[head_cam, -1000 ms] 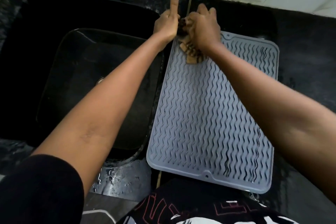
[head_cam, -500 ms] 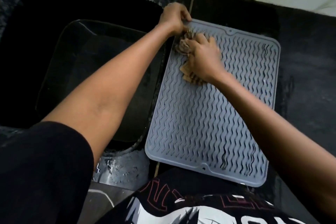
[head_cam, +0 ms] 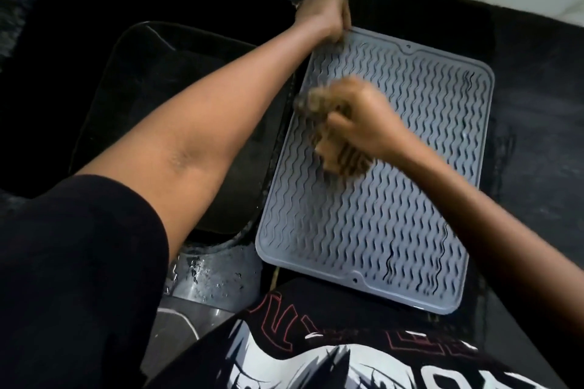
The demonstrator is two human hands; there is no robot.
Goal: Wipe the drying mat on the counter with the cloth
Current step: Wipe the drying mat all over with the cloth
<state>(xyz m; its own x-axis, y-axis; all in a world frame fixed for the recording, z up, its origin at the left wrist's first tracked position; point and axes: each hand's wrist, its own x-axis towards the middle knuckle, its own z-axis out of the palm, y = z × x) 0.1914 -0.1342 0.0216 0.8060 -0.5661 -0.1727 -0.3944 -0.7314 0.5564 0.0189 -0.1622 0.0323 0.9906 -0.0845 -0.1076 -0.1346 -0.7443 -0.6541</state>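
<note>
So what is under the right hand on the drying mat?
A brown striped cloth sits bunched under the right hand, pressed on the grey drying mat. Part of the cloth and the mat ridges beneath are covered and blurred. The left hand pins the mat's far corner.

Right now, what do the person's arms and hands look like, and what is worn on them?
Both hands are bare: no gloves, rings or watch show on the left hand or the right hand, which is motion-blurred. The forearms are uncovered. A black short sleeve covers the left upper arm. No sleeve shows on the right arm in frame. Nails cannot be made out.
</note>
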